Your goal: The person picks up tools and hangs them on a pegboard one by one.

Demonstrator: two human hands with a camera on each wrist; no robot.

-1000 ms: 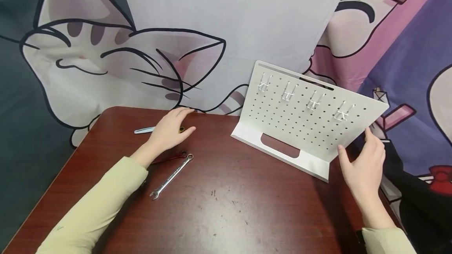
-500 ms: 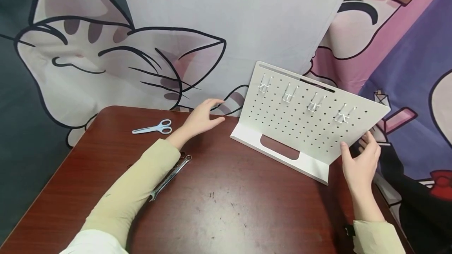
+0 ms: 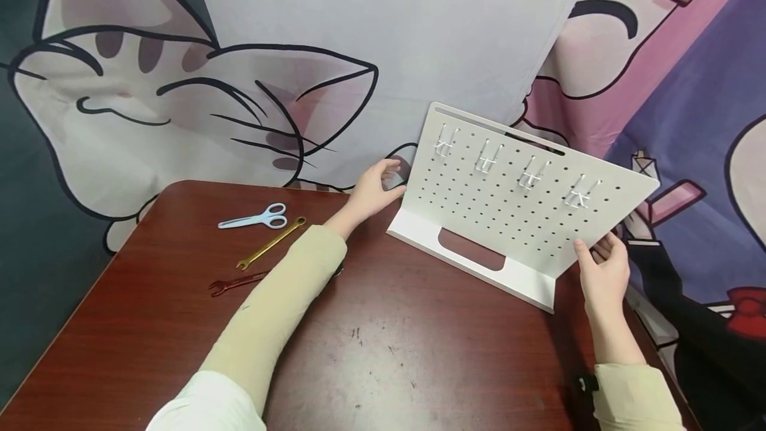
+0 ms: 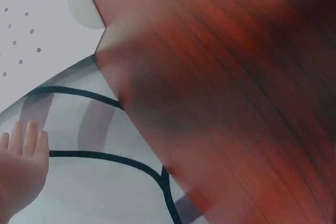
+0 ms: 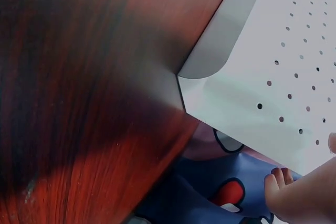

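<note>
A white pegboard stand stands tilted back on the table, with several clear hooks across its upper part. My right hand grips its right edge, thumb at the front face and fingers behind. In the right wrist view, curled fingers show past the board's edge. My left hand reaches to the board's left edge, fingers extended and thumb close to the edge. The left wrist view shows those fingers straight, just below the board, holding nothing.
Light-blue scissors, a gold wrench and a dark red wrench lie at the left of the brown table. The left sleeve covers part of the red wrench. A printed cloth hangs behind.
My left hand has moved right, from over the scissors and gold wrench to the board's left edge. My right hand has closed in on the right edge. The silver wrench is now hidden beneath the left sleeve.
</note>
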